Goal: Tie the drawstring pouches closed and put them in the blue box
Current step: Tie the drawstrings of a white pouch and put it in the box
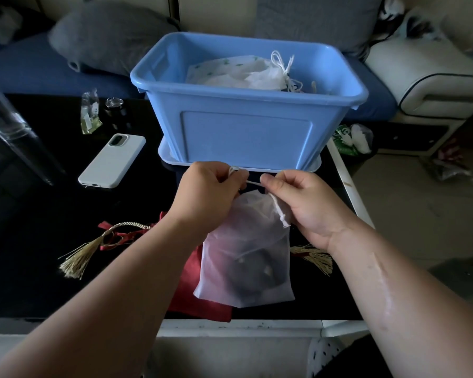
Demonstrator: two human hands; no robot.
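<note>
While taut between left hand (pixel 205 192) and right hand (pixel 303 203), drawstring (pixel 253 182) above pouch (pixel 246 257).

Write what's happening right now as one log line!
step: tying cord | left hand: pinches cord | right hand: pinches cord | white pouch: over red pouch | blue box: holds printed pouch

The box's (pixel 246 137) near wall rises just beyond the left hand (pixel 208 192) and right hand (pixel 301 203) (both pinch the cord (pixel 253 182)); the only way in is over its rim. Inside, white pouches (pixel 243 73) crowd the right. Bare table (pixel 38 227) lies between phone (pixel 112 160) and box. A red pouch (pixel 191 282) and tassel (pixel 77 257) lie under the forearms.
</note>
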